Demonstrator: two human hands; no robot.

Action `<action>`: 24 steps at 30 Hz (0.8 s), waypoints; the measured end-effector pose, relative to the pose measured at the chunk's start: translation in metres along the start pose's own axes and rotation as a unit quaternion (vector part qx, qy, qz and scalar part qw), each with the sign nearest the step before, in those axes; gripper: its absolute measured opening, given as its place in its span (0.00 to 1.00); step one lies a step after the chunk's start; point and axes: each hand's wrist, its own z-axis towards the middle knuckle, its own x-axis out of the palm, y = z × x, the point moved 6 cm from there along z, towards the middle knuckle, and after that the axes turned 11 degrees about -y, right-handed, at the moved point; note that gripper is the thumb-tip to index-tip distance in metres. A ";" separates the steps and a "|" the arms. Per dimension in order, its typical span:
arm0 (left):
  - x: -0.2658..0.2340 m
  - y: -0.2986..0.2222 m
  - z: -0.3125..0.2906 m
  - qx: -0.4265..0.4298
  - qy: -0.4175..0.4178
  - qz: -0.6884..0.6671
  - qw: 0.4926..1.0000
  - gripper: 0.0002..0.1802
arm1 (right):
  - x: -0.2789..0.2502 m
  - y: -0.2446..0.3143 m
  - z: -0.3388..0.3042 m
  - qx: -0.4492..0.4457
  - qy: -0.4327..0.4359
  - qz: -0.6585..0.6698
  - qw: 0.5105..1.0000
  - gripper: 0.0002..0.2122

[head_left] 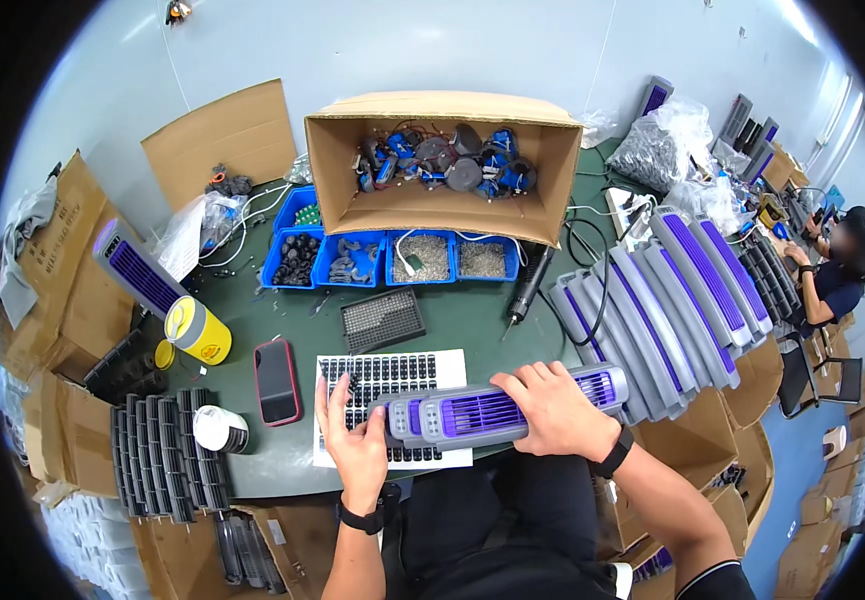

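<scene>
My right hand [553,410] grips a long grey housing with a purple grille [473,412], held flat across the near edge of the green table [453,315]. My left hand [356,440] is at the housing's left end, fingers spread over a white sheet of small black pads [383,375] lying beneath it. Both wrists wear black bands.
A row of like grey-purple housings [653,300] leans at the right. Blue bins [393,258] of small parts, a cardboard box of motors [443,160], an electric screwdriver [528,285], a phone [277,380], a yellow canister [198,332] and black grilles [168,455] surround me. Another person [838,270] sits far right.
</scene>
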 end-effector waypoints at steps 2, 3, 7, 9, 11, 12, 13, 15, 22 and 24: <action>-0.008 -0.002 0.004 -0.019 0.031 -0.022 0.999 0.29 | 0.002 -0.003 -0.001 0.007 0.010 0.000 1.000 0.39; -0.015 -0.006 0.006 -0.029 0.046 -0.031 0.998 0.27 | 0.002 -0.004 -0.002 0.011 0.015 0.001 1.000 0.40; -0.019 -0.087 0.016 0.173 0.172 0.134 0.961 0.06 | 0.002 -0.004 -0.001 0.011 0.010 0.000 1.000 0.40; 0.000 -0.104 0.016 0.220 0.228 0.135 0.939 0.05 | 0.002 -0.003 -0.001 0.007 0.007 0.001 1.000 0.40; 0.017 -0.110 0.017 0.256 0.275 0.156 0.913 0.04 | 0.003 -0.005 -0.002 0.006 0.000 0.000 1.000 0.39; 0.025 -0.110 0.019 0.269 0.295 0.177 0.900 0.04 | 0.003 -0.005 -0.002 0.008 -0.001 -0.002 1.000 0.39; 0.031 -0.109 0.018 0.281 0.315 0.197 0.885 0.04 | 0.004 -0.006 -0.003 0.011 -0.002 -0.003 1.000 0.39; 0.038 -0.109 0.017 0.307 0.338 0.216 0.863 0.04 | 0.004 -0.006 -0.003 0.014 -0.009 -0.001 1.000 0.40; 0.056 -0.112 0.006 0.381 0.365 0.276 0.803 0.03 | 0.007 -0.004 -0.001 0.013 -0.022 -0.012 1.000 0.41; 0.058 -0.114 0.003 0.387 0.367 0.282 0.798 0.03 | 0.007 -0.004 -0.002 0.015 -0.026 -0.008 1.000 0.40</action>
